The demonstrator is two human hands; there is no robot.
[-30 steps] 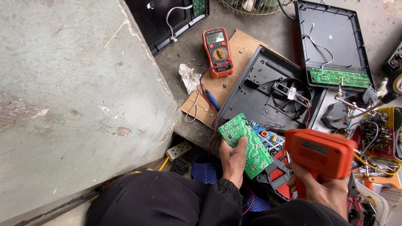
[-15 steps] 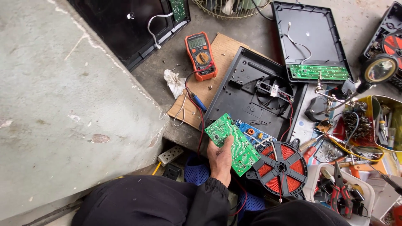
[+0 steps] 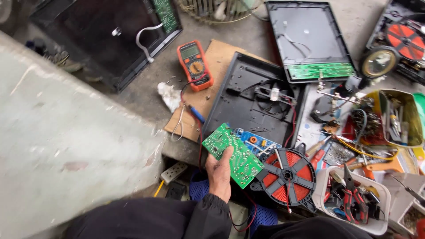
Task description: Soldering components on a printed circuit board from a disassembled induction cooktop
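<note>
Left hand: my left hand [image 3: 220,175] is closed on the green rectangular circuit board [image 3: 232,155], thumb across its underside edge, held above the floor clutter.
Right hand: I can't see it in this view.
Beside the board: a red wound coil disc with black spoked frame [image 3: 286,176] sits just right of it, a blue circuit board [image 3: 256,144] behind.
White plastic tub: white plastic tub [image 3: 375,223] holds red-handled pliers [image 3: 354,204] and other tools.
Yellow metal tin: yellow metal tin [image 3: 414,116] holds small metal parts.
Cardboard: an orange handheld multimeter [image 3: 194,64] lies on it.
</note>
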